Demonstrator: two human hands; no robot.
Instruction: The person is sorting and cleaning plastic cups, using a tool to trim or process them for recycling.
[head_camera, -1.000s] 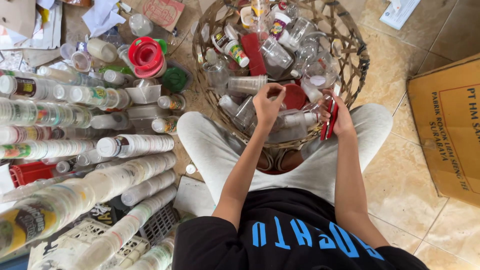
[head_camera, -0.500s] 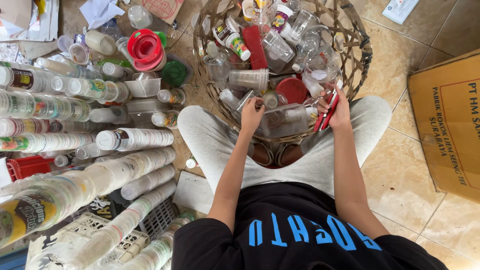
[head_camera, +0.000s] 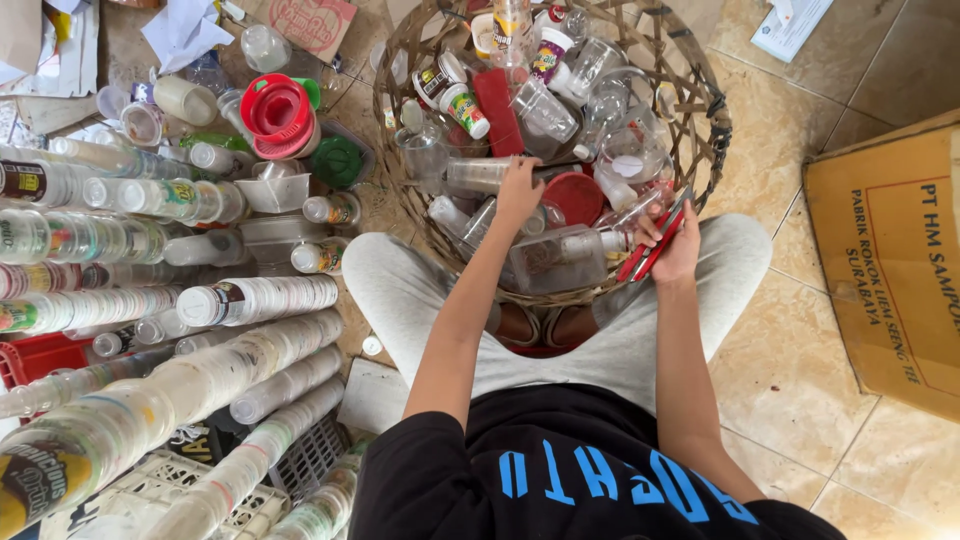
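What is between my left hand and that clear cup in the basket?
Nothing visible: the left hand already rests on the clear cup, lying on its side in the basket. Other cups crowd round it.

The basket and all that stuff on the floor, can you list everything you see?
Woven basket: one, brown, on the tiled floor between the person's knees.
Clear plastic cups and bottles: many, piled loose inside the basket.
Red lid: one, in the basket beside the left hand.
Stacked cups: several long rows, clear and whitish, lying on the floor at left.
Red rings: a small stack, upper left.
Green lid: one, beside the red rings.
Cardboard box: one, brown, at right.
Left hand: on a clear cup in the basket.
Right hand: holds a red tool at the basket's rim.
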